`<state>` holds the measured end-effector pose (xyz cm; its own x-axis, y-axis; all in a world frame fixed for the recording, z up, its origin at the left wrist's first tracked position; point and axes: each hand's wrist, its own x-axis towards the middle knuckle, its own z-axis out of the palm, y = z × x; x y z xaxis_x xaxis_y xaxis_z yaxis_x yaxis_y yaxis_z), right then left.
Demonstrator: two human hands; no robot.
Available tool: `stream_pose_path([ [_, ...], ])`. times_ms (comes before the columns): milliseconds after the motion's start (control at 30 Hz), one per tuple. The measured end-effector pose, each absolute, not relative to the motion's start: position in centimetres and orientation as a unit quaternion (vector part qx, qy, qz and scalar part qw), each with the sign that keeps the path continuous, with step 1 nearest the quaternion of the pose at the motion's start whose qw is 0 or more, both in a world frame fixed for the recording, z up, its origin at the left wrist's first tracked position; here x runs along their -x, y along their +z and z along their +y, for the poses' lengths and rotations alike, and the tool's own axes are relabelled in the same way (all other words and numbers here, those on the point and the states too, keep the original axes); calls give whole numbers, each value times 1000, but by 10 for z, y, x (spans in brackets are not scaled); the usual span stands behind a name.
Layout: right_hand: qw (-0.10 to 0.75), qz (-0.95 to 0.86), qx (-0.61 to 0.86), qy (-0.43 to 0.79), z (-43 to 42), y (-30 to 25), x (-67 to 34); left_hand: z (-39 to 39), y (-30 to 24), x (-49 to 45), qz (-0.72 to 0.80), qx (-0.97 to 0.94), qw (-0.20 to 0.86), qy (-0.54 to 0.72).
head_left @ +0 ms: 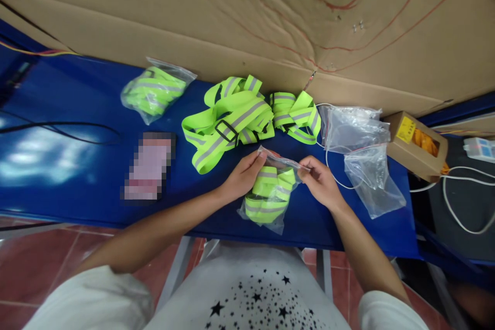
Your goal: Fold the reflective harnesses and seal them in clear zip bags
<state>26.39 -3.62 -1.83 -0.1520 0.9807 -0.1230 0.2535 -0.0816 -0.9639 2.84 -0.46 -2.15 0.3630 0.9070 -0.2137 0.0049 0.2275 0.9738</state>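
Note:
My left hand [244, 174] and my right hand [319, 180] both pinch the top edge of a clear plastic bag [267, 197] that holds a folded neon-yellow reflective strap. The bag hangs over the near edge of the blue table [77, 165]. Just beyond my hands lies a loose pile of neon-yellow reflective straps [228, 124], and a smaller folded strap bundle [296, 116] sits to its right.
A filled bag of straps [154, 90] lies at the back left. Empty clear bags [361, 149] sit to the right, beside a small cardboard box [419, 144]. A blurred flat object [149, 165] lies left of my hands. A cardboard wall [270, 20] backs the table; white cables run right.

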Motion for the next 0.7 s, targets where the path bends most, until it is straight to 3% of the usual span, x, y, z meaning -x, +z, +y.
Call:
stream_pose_path([
  [700,318,-595,545,497,-37,-17,-262,-10,-24,-23,317,-626,654,282],
])
